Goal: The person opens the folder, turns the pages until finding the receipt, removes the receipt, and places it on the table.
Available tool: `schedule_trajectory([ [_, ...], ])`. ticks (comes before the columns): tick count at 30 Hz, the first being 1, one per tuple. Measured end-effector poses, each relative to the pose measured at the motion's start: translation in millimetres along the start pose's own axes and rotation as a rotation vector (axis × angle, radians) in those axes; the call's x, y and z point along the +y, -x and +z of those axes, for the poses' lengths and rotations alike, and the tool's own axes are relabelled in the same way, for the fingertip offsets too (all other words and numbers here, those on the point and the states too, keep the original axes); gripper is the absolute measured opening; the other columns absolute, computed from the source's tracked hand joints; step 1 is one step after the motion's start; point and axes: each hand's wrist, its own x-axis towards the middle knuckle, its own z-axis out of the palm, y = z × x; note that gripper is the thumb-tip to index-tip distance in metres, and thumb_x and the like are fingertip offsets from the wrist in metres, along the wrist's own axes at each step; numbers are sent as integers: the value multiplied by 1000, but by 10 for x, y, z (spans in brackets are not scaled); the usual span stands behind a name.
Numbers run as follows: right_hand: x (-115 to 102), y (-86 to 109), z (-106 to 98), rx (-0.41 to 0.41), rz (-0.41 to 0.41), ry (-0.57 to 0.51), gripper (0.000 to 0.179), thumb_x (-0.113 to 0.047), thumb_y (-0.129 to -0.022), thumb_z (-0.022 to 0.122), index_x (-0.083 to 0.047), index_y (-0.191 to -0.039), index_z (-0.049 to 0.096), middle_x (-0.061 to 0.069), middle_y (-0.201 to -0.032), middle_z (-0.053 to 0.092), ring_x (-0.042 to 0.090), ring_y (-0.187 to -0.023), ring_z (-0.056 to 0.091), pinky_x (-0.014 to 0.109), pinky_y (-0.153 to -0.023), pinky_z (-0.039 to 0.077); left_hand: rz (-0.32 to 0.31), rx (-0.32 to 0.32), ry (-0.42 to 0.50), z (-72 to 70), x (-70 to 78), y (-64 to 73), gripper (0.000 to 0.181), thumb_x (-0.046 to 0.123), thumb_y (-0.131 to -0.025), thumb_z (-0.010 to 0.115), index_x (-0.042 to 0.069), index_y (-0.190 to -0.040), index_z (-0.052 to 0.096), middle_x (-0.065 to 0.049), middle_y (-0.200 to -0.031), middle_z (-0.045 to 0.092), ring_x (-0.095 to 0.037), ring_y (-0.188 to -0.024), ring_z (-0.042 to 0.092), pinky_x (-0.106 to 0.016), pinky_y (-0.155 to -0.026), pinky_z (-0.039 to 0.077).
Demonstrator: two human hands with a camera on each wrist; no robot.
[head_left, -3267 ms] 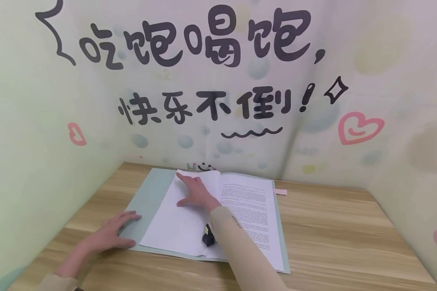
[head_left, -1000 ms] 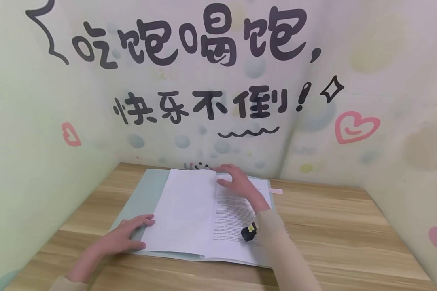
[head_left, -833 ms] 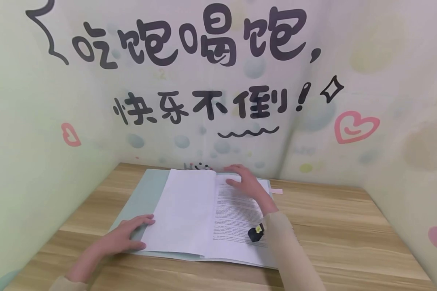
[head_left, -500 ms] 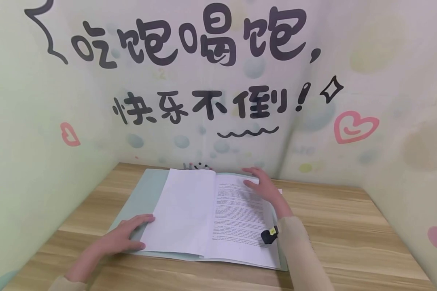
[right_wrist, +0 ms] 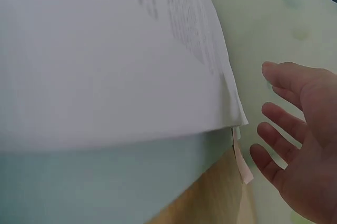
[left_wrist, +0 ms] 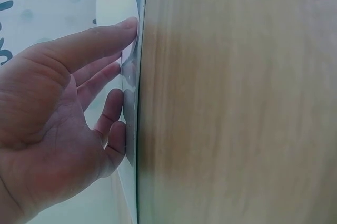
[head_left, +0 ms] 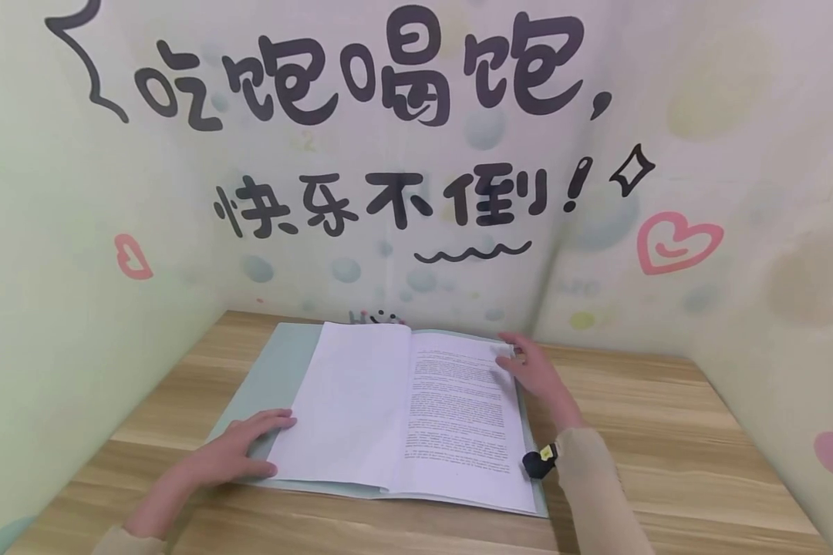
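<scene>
Loosely spread, the left hand touches the left side of an open folder; the right hand, relaxed and holding nothing, is near the top-right corner of the printed page. The folder lies on the wooden table.

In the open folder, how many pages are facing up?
2: a blank page on the left, near the left hand, and a printed page on the right, near the right hand. More may be hidden underneath.
</scene>
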Motion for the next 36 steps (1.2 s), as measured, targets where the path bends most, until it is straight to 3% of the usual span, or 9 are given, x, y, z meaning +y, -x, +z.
schedule_trajectory([
  [7,160,71,-75,-36,66,5,64,-21,-93,67,-5,-149,39,24,-145,47,42,-123,52,55,-100,44,4,10,-16,18,9,-11,64,27,-79,79,6,-135,55,-19,-142,52,-37,-129,47,-48,-96,31],
  [14,329,64,-134,-109,60,-22,73,-23,-90,72,-1,-150,36,25,-139,51,40,-122,52,52,-101,43,17,31,-19,17,-12,-38,64,26,-78,80,6,-134,56,-17,-142,53,-37,-127,48,-45,-95,31],
  [20,299,97,-185,-167,105,-48,74,-28,-87,73,-1,-148,40,25,-143,49,40,-126,48,52,-104,39,0,18,7,17,-5,-49,64,26,-78,80,5,-134,56,-19,-143,52,-38,-128,47,-48,-95,31],
  [26,256,102,-190,-199,145,-67,77,-28,-85,76,-4,-149,39,23,-147,47,40,-131,45,55,-108,36,-3,17,-20,18,-3,-30,65,28,-78,80,7,-134,56,-17,-142,53,-35,-127,49,-36,-92,31],
  [32,258,96,-212,-232,109,-31,86,-26,-83,78,-7,-153,32,26,-149,41,45,-133,41,60,-111,32,-12,10,-1,-2,7,-64,65,26,-78,80,5,-134,56,-20,-143,52,-44,-126,47,-44,-94,32],
  [36,268,108,-247,-271,90,-18,81,-22,-85,74,-8,-154,33,26,-153,34,48,-136,37,63,-112,29,-18,0,4,3,3,-77,65,27,-78,80,5,-134,55,-20,-143,51,-45,-127,46,-40,-93,32],
])
